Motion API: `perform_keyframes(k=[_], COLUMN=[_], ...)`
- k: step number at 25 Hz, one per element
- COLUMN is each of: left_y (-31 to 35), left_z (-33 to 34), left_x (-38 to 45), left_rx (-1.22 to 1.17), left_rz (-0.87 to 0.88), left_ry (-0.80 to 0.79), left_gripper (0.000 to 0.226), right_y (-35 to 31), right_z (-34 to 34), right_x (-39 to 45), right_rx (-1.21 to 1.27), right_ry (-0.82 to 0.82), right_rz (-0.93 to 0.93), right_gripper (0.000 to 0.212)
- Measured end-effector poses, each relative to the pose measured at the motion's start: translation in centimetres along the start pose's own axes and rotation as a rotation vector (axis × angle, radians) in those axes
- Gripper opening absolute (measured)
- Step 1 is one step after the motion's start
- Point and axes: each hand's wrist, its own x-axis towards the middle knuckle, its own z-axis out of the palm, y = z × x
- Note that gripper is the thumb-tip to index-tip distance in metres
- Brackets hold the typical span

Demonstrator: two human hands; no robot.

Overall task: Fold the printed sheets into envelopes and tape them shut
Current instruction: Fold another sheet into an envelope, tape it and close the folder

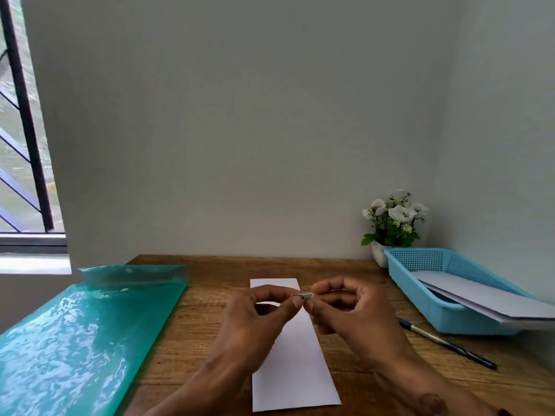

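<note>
A white sheet folded into a long narrow strip [295, 364] lies lengthwise on the wooden table [195, 340], running from the near edge toward the wall. Above its far half, my left hand [258, 319] and my right hand [351, 313] meet fingertip to fingertip. Between them they pinch a small pale piece, seemingly tape [301, 295], held level a little above the paper. My hands hide the middle of the strip.
A glossy green plastic folder [81, 340] covers the table's left side. At the right a blue mesh basket [426, 283] holds white sheets [486, 298] that stick out over its near rim. A blue pen [447, 343] lies beside it. A small potted white-flowered plant [390, 226] stands in the back corner.
</note>
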Motion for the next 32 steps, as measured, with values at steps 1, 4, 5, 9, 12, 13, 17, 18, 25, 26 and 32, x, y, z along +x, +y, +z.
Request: perform_keyframes(k=[1, 4, 5, 9, 12, 13, 17, 18, 25, 26, 32], left_y=[0.0, 0.0, -0.1, 0.3, 0.7, 0.9, 1.7, 1.9, 2.6, 2.8, 2.8], left_z=[-0.2, -0.9, -1.0, -0.8, -0.8, -0.9, -1.8, -2.1, -3.2, -3.2, -2.3], left_x=[0.2, 0.4, 0.5, 0.3, 0.0, 0.0, 0.2, 0.4, -0.4, 0.1, -0.8], left_rx=[0.012, 0.05, 0.059, 0.04, 0.08, 0.103, 0.221, 0.153, -0.48, -0.487, -0.215], left_rz=[-0.003, -0.018, -0.019, -0.001, 0.029, 0.031, -0.164, -0.24, -0.452, -0.525, -0.601], left_ry=[0.004, 0.002, -0.009, -0.062, -0.068, -0.052, 0.014, 0.006, -0.016, -0.028, -0.266], left_gripper=[0.003, 0.005, 0.006, 0.006, 0.007, 0.008, 0.063, 0.078, 0.101, 0.096, 0.015], right_y=[-0.1, -0.7, -0.8, -1.0, -1.2, -1.4, -1.9, -2.0, -1.3, -1.3, -1.2], right_z=[0.0, 0.2, 0.2, 0.1, -0.1, -0.2, -0.4, -0.3, 0.6, 0.7, 0.6], right_x=[0.0, -0.4, -0.5, -0.3, -0.1, -0.1, -0.2, -0.2, -0.6, -0.6, -0.1], right_rx=[0.005, 0.024, 0.025, 0.211, 0.27, 0.243, 0.14, 0.14, 0.328, 0.357, 0.396], right_ry=[-0.016, -0.087, -0.1, -0.103, -0.121, -0.136, -0.223, -0.241, -0.21, -0.202, 0.01], right_rz=[0.018, 0.06, 0.075, 0.286, 0.413, 0.415, 0.463, 0.488, 0.526, 0.523, 0.341], right_gripper=[0.025, 0.022, 0.019, 0.01, 0.013, 0.013, 0.019, 0.02, 0.05, 0.053, 0.035])
